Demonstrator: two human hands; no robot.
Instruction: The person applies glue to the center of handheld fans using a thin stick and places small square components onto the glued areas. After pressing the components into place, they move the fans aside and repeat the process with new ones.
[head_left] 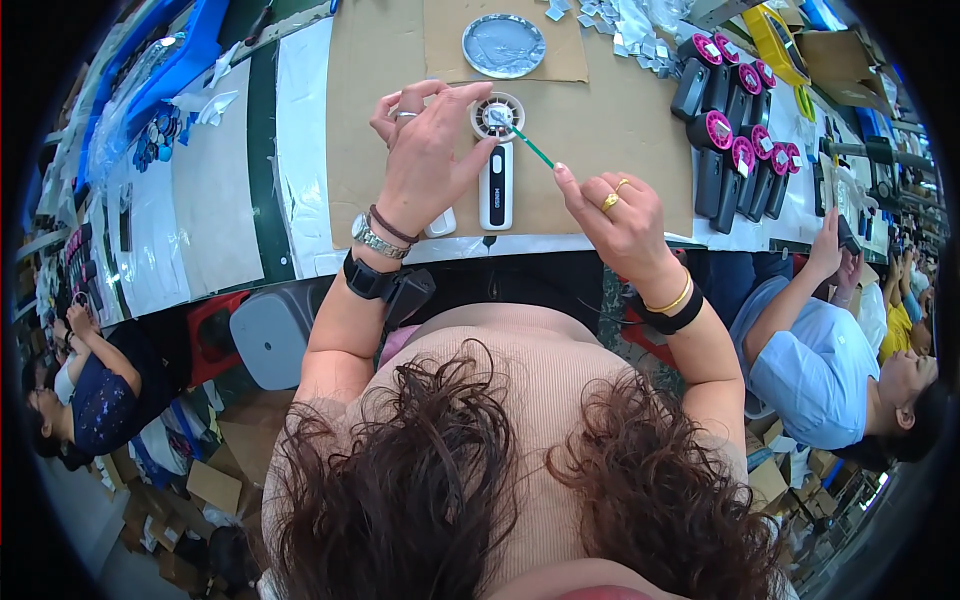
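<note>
A white handheld fan (496,190) lies on the brown cardboard with its round head away from me. My left hand (428,145) has its thumb and index finger at the left side of the head, steadying it. Pinched in my right hand (615,215) is a thin green stick (533,147), whose tip touches the middle of the fan head. A whitish patch shows at that middle. Beyond the fan sits a round dish (503,46) smeared with grey paste. Partly hidden under my left wrist is another white piece (441,223).
Several dark fans with pink heads (717,130) stand in rows at the right. Small grey squares (640,45) lie scattered at the far right, near a yellow tool (775,45). A blue bin (190,60) is at the far left. Co-workers sit on both sides.
</note>
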